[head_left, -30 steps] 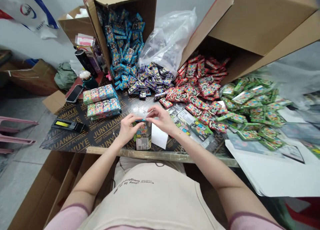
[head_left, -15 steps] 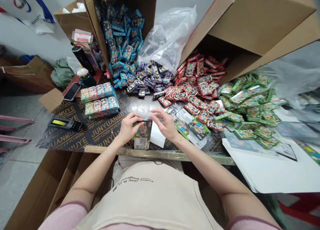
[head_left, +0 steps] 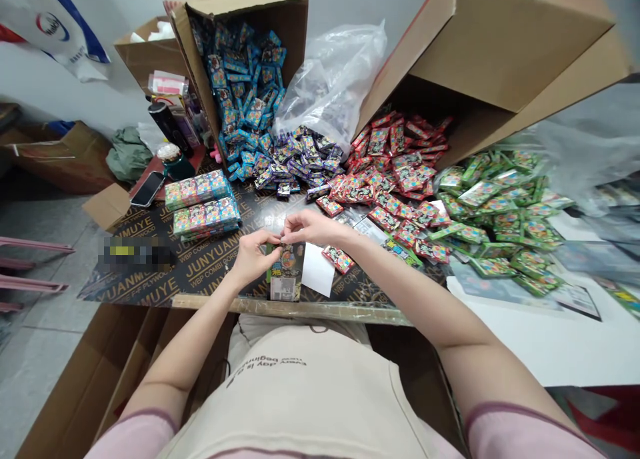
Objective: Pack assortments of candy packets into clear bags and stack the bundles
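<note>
In the head view, the left hand (head_left: 256, 255) pinched the top edge of the dark printed packet (head_left: 285, 272) between thumb and finger, probably to steady its mouth, while the right hand (head_left: 314, 227) brought its bent fingertips together at that same edge; whether these clasped the packet or some small piece could not be told. The packet was just in front of the person, near the front edge of the patterned plywood tabletop (head_left: 200, 266), a spot that seemed chosen so both hands could meet over it. Its long axis ran away from the body, the gripped end pointing towards the purple-and-black sachets (head_left: 300, 156) and the end with the pale label panel pointing at the apron (head_left: 310, 386). A white card (head_left: 319, 270) lay just to its right, with a red sachet (head_left: 338, 259) beside the card. The red sachets (head_left: 395, 179) spilled from a tipped carton (head_left: 480, 39) and the blue sachets (head_left: 253, 112) filled another, likely so that they could be reached easily
</note>
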